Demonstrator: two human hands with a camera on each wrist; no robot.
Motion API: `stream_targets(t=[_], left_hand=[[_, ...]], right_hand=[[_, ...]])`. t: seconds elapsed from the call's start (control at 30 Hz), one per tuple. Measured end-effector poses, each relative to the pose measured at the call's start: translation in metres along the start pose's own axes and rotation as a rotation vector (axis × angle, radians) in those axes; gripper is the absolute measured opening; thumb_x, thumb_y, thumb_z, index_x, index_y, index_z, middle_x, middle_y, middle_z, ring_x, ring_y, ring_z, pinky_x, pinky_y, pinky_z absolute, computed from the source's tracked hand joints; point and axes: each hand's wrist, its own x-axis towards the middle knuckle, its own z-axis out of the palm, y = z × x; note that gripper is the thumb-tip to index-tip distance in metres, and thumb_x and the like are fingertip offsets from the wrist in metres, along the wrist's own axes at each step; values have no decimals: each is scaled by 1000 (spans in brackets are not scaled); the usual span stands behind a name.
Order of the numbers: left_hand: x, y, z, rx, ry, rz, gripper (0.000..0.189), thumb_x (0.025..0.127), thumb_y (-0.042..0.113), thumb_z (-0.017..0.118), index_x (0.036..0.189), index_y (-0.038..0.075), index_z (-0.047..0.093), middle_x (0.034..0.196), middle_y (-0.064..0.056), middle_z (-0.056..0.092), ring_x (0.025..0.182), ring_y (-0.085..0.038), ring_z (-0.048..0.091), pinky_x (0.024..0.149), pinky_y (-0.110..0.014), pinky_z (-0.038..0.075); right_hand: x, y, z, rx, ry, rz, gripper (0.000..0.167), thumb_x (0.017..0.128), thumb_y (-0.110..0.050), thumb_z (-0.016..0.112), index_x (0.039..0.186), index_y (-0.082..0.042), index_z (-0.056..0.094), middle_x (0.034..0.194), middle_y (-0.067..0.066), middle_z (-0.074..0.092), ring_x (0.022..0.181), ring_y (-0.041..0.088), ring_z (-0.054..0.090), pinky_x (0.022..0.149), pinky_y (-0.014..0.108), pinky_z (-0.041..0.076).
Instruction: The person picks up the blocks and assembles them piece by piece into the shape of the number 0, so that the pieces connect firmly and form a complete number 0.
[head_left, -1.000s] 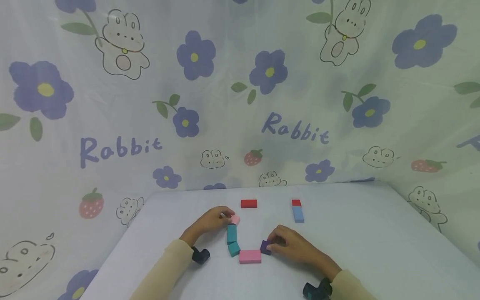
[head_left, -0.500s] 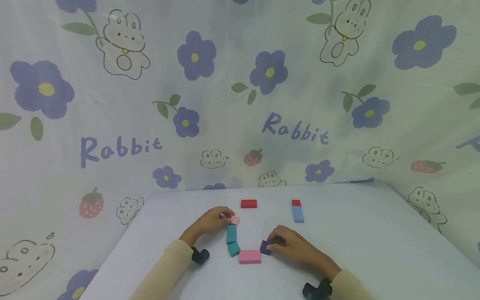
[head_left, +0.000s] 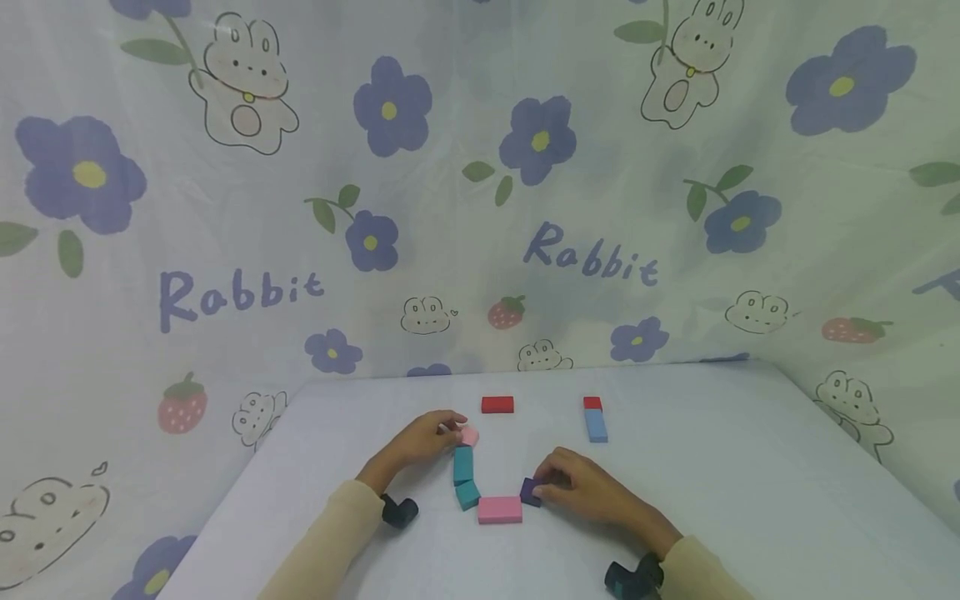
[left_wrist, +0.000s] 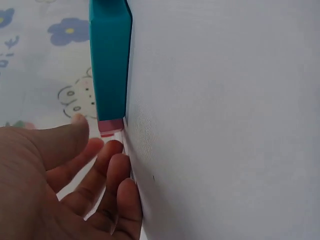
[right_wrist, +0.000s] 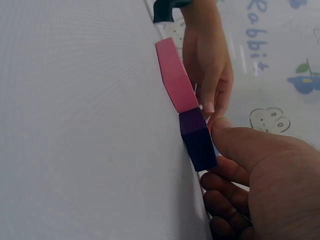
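Observation:
My left hand point(head_left: 427, 437) is beside a small light pink block point(head_left: 469, 436) at the far end of a row on the table. In the left wrist view its thumb and fingers are spread apart, with nothing gripped between them; whether a fingertip touches the block I cannot tell. A long teal block point(head_left: 463, 466) and a short teal block point(head_left: 467, 495) follow towards me. A long pink block point(head_left: 499, 510) lies crosswise at the near end. At its right end, my right hand point(head_left: 585, 487) pinches a dark purple block point(right_wrist: 198, 142) between thumb and index finger.
A red block point(head_left: 497, 405) lies farther back on the white table point(head_left: 712, 467). To its right, a small red block point(head_left: 592, 403) touches a light blue block point(head_left: 596, 426). A patterned curtain point(head_left: 465, 250) hangs behind the table.
The head view has shifted slightly. My left fingers look a little looser beside the light pink block; the right hand and the blocks keep their places.

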Motion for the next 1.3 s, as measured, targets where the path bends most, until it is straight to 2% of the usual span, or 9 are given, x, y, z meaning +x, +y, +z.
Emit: stream_targets(t=[0.23, 0.33, 0.5, 0.63, 0.73, 0.8, 1.0, 1.17, 1.3], left_hand=[[-13, -6, 0, -50, -11, 35, 41, 96, 30, 66, 134, 18, 60, 125, -6, 64, 116, -25, 59, 98, -50, 53], [-22, -8, 0, -78, -26, 71, 48, 95, 35, 67, 138, 17, 57, 134, -10, 60, 124, -30, 56, 104, -54, 49], [-36, -10, 7, -125, -30, 92, 57, 94, 38, 68, 144, 17, 51, 148, -15, 49, 137, -40, 45, 110, -62, 40], [-40, -11, 17, -131, 16, 109, 58, 93, 37, 69, 144, 17, 51, 151, -14, 45, 143, -41, 37, 111, -67, 35], [-43, -13, 21, -138, 56, 115, 57, 92, 37, 69, 143, 17, 53, 150, -14, 46, 143, -40, 36, 112, -67, 34], [-44, -13, 21, -136, 73, 121, 56, 92, 37, 70, 141, 18, 54, 150, -14, 47, 143, -40, 37, 112, -66, 34], [-43, -17, 19, -50, 106, 128, 50, 91, 39, 71, 136, 25, 58, 147, -6, 51, 142, -35, 39, 113, -64, 33], [-40, -19, 21, -33, 109, 129, 48, 91, 38, 71, 135, 25, 58, 146, -6, 52, 142, -34, 39, 113, -63, 34], [-41, -19, 27, -50, 108, 131, 48, 90, 37, 72, 135, 23, 59, 146, -7, 53, 141, -34, 40, 113, -63, 34]], right_hand=[[1, 0, 1, -5, -2, -1, 20, 94, -42, 67, 109, -29, 66, 102, -16, 60, 96, 2, 57, 87, 22, 53], [2, 1, 0, -18, 8, -2, 19, 94, -42, 68, 108, -29, 66, 101, -17, 61, 95, 2, 57, 87, 22, 53], [1, 1, 0, -18, 9, 5, 19, 93, -40, 69, 108, -29, 66, 101, -17, 61, 95, 2, 57, 87, 22, 53], [0, 0, 0, -1, 10, 3, 19, 93, -39, 69, 108, -27, 66, 101, -16, 61, 95, 2, 57, 87, 21, 53], [1, 1, 1, 6, 7, -6, 20, 93, -40, 69, 108, -27, 66, 101, -15, 61, 95, 1, 58, 87, 20, 53], [2, 2, 2, 6, 7, -7, 20, 93, -40, 69, 108, -27, 66, 101, -15, 61, 95, 2, 58, 87, 20, 53], [7, -1, 2, 23, 0, 54, 21, 94, -45, 66, 109, -30, 66, 102, -15, 63, 97, 6, 58, 87, 23, 53], [9, -4, -20, 11, -6, 100, 25, 95, -46, 64, 111, -27, 67, 100, -13, 66, 95, 9, 59, 84, 27, 53], [7, 5, -49, -12, 79, 89, 29, 96, -39, 65, 114, -17, 69, 97, -7, 67, 89, 14, 59, 76, 25, 52]])
